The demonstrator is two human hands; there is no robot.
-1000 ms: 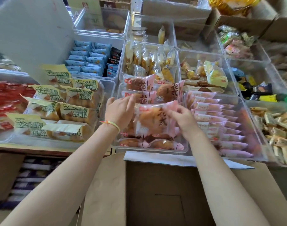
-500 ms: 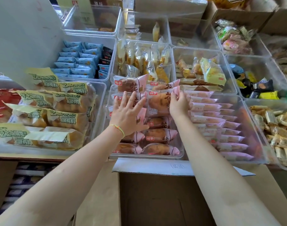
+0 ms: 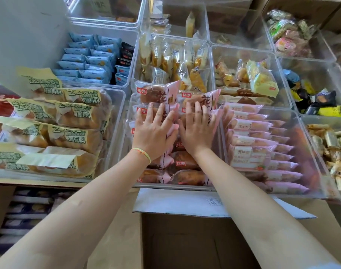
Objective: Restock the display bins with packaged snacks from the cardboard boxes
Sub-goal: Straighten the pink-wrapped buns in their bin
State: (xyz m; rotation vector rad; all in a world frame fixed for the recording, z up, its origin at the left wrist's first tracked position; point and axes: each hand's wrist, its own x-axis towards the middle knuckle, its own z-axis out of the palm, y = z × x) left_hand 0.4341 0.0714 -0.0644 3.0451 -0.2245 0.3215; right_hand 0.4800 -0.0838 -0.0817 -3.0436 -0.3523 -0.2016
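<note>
Both sets of fingers lie straight and spread, the left hand (image 3: 153, 133) and right hand (image 3: 196, 131) flat side by side, pressing down on the pink bread packs (image 3: 185, 162). The packs lie directly beneath the palms, long axes crosswise, stacked in the middle clear bin (image 3: 128, 105); the cardboard box (image 3: 185, 239) stands just nearer.

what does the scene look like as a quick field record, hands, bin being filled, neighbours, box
left hand: flat, fingers spread, pressing on pink-wrapped bread packs
right hand: flat, pressing the same packs
bin being filled: clear centre bin, stacked high
left neighbour: yellow-and-green labelled bread packs
right neighbour: slim pink packs in rows
behind left: blue packets
cardboard box: open, below the bin, contents not visible
wrist: yellow-green band on the left
</note>
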